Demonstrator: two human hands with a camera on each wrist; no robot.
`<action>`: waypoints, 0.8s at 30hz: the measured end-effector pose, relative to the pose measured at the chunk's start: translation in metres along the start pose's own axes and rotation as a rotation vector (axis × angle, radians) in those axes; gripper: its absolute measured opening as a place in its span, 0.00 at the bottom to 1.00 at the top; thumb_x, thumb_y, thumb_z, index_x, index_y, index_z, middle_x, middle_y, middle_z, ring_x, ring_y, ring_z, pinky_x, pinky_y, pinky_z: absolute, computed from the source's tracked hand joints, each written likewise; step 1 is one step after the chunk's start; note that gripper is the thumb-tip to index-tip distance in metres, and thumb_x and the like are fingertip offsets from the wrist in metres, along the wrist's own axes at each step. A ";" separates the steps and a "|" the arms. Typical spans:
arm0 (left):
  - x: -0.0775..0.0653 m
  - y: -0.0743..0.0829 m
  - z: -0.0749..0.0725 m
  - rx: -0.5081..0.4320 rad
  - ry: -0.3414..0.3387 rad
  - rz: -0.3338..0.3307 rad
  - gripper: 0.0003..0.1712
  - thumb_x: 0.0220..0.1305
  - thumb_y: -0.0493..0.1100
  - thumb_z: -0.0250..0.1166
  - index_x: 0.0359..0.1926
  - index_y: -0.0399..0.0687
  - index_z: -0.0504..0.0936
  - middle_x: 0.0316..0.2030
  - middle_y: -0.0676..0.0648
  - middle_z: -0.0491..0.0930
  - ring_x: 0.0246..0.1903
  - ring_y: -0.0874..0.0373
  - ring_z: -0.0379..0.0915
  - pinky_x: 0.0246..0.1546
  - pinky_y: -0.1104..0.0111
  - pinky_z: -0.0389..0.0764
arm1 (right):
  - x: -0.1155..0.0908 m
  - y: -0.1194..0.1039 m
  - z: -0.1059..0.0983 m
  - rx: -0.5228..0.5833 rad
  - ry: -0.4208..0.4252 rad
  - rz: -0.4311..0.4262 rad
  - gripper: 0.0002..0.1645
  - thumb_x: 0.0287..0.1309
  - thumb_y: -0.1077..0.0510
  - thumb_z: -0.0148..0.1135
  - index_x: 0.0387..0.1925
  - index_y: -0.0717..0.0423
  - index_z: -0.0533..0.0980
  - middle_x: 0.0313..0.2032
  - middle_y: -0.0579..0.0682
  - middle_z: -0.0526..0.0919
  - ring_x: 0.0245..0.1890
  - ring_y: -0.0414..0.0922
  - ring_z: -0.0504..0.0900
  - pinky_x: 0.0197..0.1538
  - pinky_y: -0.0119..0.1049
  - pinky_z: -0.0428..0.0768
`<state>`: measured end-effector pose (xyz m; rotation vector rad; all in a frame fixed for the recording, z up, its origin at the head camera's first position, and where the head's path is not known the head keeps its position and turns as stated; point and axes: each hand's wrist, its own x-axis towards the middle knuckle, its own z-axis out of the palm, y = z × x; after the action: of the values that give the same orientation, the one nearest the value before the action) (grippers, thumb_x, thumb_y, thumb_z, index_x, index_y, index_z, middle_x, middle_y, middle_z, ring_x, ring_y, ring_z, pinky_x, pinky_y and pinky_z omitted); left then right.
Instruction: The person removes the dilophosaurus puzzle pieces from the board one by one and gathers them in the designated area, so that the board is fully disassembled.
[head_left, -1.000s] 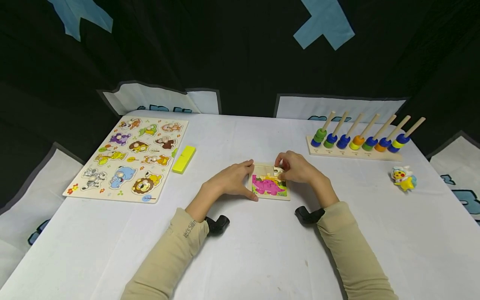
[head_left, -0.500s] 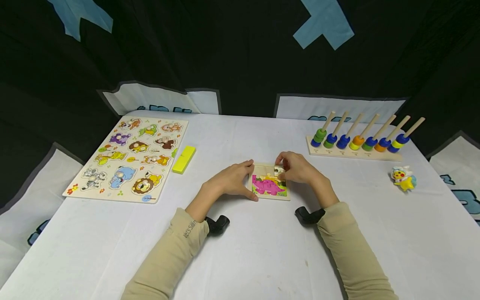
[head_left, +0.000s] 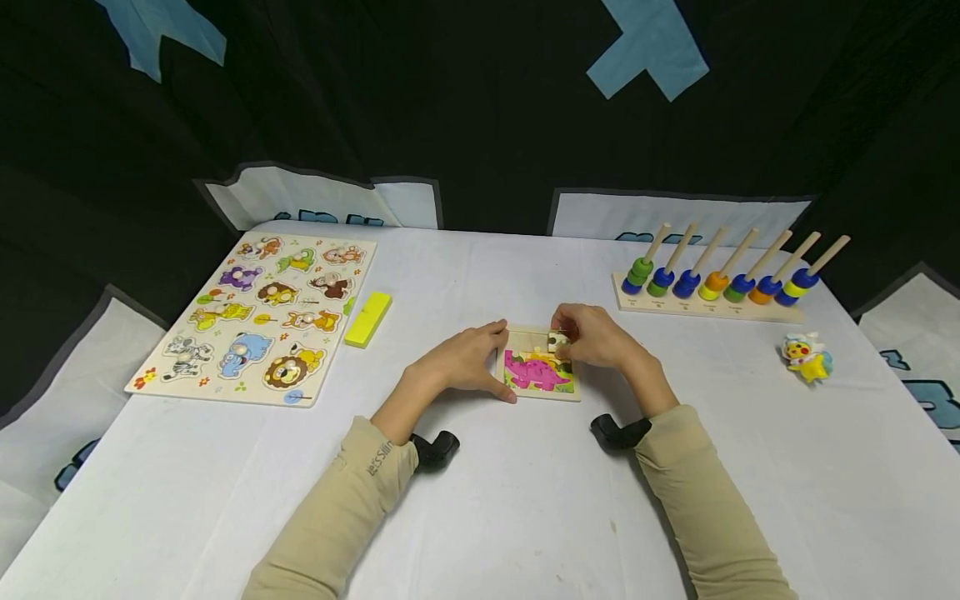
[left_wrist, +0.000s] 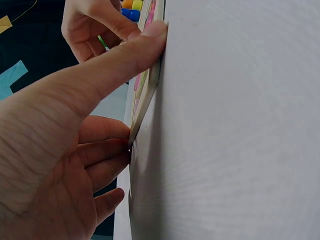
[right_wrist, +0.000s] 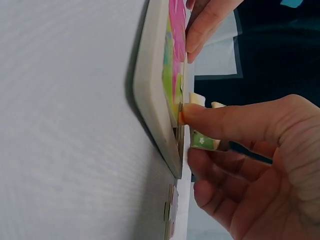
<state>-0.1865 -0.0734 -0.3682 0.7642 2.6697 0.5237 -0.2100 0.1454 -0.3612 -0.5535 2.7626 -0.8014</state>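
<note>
A small wooden puzzle tray point(head_left: 538, 397) lies on the white table with a pink dinosaur picture point(head_left: 536, 372) filling its lower part. Bare wood shows at its upper left. My left hand point(head_left: 468, 358) holds the tray's left side, thumb at the near corner and fingers at the far one. At the upper right corner, my right hand point(head_left: 592, 335) pinches a jigsaw piece point(right_wrist: 204, 140) between thumb and fingers. That piece is green with a white star on the side facing the right wrist camera, and it stands tilted over the tray. Its lower edge is partly hidden by the thumb.
An animal peg puzzle board point(head_left: 258, 321) lies at left, with a yellow block point(head_left: 368, 319) beside it. A bead-and-peg counting rack point(head_left: 708, 308) stands at back right, near a small yellow figurine point(head_left: 807, 357). Thin flat pieces point(right_wrist: 172, 212) lie beyond the tray in the right wrist view.
The jigsaw piece has turned slightly in my right hand's fingers, showing more of its face at the same corner. My left hand and the tray have stayed put.
</note>
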 end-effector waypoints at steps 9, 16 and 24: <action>0.001 -0.001 0.000 0.001 -0.001 0.001 0.58 0.37 0.64 0.71 0.66 0.42 0.59 0.70 0.46 0.49 0.69 0.53 0.46 0.68 0.60 0.53 | -0.002 0.000 -0.004 0.061 0.004 0.011 0.09 0.45 0.63 0.65 0.32 0.56 0.75 0.28 0.51 0.80 0.27 0.44 0.72 0.29 0.30 0.72; 0.001 -0.001 0.000 0.008 0.002 -0.002 0.58 0.37 0.65 0.71 0.66 0.42 0.59 0.70 0.47 0.50 0.69 0.54 0.46 0.68 0.60 0.53 | -0.004 0.002 -0.008 0.144 0.023 -0.036 0.11 0.49 0.64 0.61 0.37 0.57 0.78 0.34 0.53 0.82 0.31 0.45 0.74 0.33 0.31 0.75; 0.001 0.000 0.000 0.008 -0.001 0.002 0.58 0.37 0.65 0.71 0.66 0.41 0.59 0.70 0.46 0.50 0.69 0.53 0.46 0.68 0.61 0.53 | -0.006 0.001 -0.010 0.229 0.017 -0.055 0.16 0.56 0.63 0.54 0.47 0.60 0.76 0.37 0.58 0.82 0.30 0.46 0.79 0.26 0.32 0.76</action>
<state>-0.1873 -0.0734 -0.3685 0.7693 2.6722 0.5128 -0.2079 0.1538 -0.3526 -0.5813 2.6311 -1.1211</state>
